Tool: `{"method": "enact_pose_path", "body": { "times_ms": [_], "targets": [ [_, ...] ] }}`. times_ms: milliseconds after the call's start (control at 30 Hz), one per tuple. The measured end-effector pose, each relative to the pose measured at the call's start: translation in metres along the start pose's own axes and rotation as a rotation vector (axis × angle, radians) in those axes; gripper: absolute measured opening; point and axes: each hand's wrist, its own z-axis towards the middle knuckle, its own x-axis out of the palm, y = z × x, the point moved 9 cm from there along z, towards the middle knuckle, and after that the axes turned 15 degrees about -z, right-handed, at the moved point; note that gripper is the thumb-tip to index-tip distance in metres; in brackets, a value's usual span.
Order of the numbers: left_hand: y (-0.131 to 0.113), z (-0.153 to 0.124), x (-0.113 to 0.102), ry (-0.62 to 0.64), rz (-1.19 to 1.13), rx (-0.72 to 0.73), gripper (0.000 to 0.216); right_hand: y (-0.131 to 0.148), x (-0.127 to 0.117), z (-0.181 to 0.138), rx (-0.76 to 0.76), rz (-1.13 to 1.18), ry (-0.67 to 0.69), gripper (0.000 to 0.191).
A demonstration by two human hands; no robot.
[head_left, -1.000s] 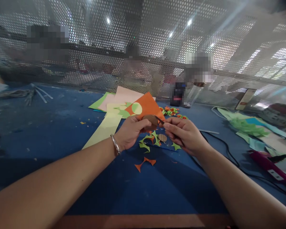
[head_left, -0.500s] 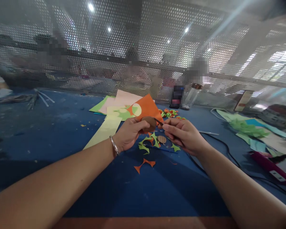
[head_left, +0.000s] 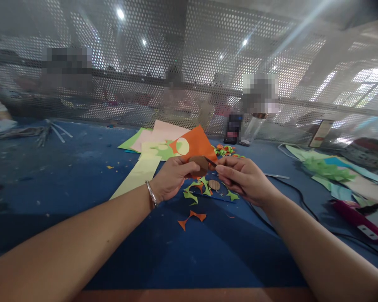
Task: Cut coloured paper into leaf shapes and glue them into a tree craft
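My left hand (head_left: 173,175) pinches a round brown cardboard disc (head_left: 199,166) against a sheet of orange paper (head_left: 195,143). The paper has a circle cut out of it. In my right hand (head_left: 244,174) is a slim dark pen-like stick (head_left: 211,162), its tip at the disc's right edge. I cannot make out what kind of tool it is. Below the hands lie green paper scraps (head_left: 191,194), an orange scrap (head_left: 192,218) and a small striped cardboard disc (head_left: 213,185).
Coloured paper sheets (head_left: 166,128) lie behind my left hand. Small orange and green pieces (head_left: 223,150) are heaped past my right hand, near a clear bottle (head_left: 253,130). A black cable (head_left: 297,191) and a magenta power strip (head_left: 354,218) lie on the right. Perforated metal panels stand behind.
The view has tilted slightly. Both hands keep almost the same pose, with the stick's tip still at the disc's edge.
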Motion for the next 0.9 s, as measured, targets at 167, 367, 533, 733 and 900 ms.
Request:
{"method": "enact_pose_path", "body": {
  "times_ms": [167, 367, 533, 733, 900],
  "targets": [
    [-0.0010, 0.0002, 0.0002, -0.005, 0.009, 0.009, 0.011, -0.0003, -0.0029, 0.0001, -0.007, -0.030, -0.008, 0.033],
    [-0.0021, 0.0018, -0.0037, -0.019, 0.072, 0.026, 0.009, -0.0002, -0.0038, -0.0005, -0.009, -0.068, -0.004, 0.035],
    [-0.0081, 0.0013, -0.0064, -0.067, 0.134, 0.064, 0.008, 0.0019, -0.0054, -0.0009, -0.004, -0.113, -0.020, 0.038],
    [-0.0062, -0.0007, -0.0043, -0.062, 0.134, -0.010, 0.012, -0.0011, -0.0071, -0.0001, -0.002, -0.122, -0.013, 0.037],
    [-0.0048, -0.0011, -0.0053, -0.035, 0.132, -0.022, 0.015, -0.0020, -0.0074, -0.0006, -0.010, -0.119, -0.011, 0.037]
  ]
}}
